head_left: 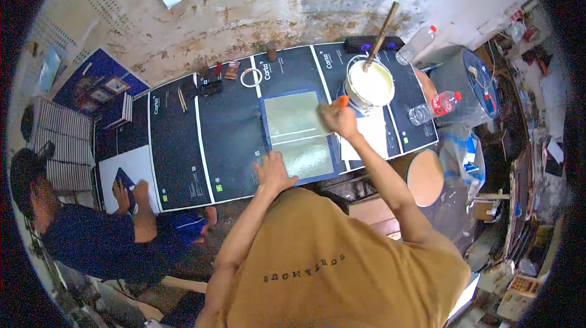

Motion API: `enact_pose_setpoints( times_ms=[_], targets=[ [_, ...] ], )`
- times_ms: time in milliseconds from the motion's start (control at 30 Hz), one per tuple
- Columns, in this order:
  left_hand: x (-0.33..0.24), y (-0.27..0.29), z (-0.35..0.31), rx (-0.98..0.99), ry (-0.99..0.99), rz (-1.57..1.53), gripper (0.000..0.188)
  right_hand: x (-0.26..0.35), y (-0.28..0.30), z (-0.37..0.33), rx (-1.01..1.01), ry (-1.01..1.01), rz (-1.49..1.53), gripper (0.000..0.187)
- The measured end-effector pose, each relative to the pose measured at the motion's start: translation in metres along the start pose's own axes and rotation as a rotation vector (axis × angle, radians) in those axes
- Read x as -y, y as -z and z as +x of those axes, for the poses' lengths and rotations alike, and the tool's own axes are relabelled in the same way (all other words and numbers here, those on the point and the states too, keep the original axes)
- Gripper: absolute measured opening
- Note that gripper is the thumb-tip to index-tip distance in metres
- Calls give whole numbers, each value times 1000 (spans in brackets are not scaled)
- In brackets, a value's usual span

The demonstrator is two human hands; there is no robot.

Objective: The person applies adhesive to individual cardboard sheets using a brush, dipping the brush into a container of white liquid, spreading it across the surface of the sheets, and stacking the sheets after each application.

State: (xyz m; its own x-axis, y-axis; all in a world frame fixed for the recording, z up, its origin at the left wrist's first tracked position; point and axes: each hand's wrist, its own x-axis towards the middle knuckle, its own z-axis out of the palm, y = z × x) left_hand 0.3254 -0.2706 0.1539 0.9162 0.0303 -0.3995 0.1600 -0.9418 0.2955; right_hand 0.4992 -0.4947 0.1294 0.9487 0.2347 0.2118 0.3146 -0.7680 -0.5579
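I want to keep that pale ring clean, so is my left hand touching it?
Apart. The head view shows a stretch of black work surface between your left hand and the pale ring.

Printed on black table panels [235,126]: white lettering [267,72] straight beyond the left hand's fingers [270,160], again beyond the right hand's fingers [326,111], and once more well to the left of both. Along the near edge, tiny green marks [218,187] either side of the fingers, too small to tell. Right of the right fingers, a red label [444,103] on a clear bottle [419,115]. Nearer than the left fingers, dark letters [305,269] across a mustard shirt [342,230].
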Motion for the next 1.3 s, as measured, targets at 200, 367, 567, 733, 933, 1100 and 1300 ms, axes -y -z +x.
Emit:
enact_pose_setpoints(
  times_ms=[200,367,567,733,933,1100,1300],
  targets=[
    [-2,-8,1,2,25,-25,86,18,23,15,-32,83,116,27],
    [-11,9,5,87,60,-20,89,-23,-17,41,318,292,79,40],
    [-20,2,3,96,154,-32,94,-10,10,117,-64,355,-33,38],
    [-24,1,2,67,174,-124,92,-21,-13,154,460,265,-142,39],
    [-19,-7,5,25,158,-150,92,15,-46,179,466,609,260,26],
    [-22,-1,4,57,175,-113,94,74,-72,195,623,566,83,47],
    [-15,-9,-2,32,199,-140,92,127,-63,175,813,777,290,48]
  ],
)
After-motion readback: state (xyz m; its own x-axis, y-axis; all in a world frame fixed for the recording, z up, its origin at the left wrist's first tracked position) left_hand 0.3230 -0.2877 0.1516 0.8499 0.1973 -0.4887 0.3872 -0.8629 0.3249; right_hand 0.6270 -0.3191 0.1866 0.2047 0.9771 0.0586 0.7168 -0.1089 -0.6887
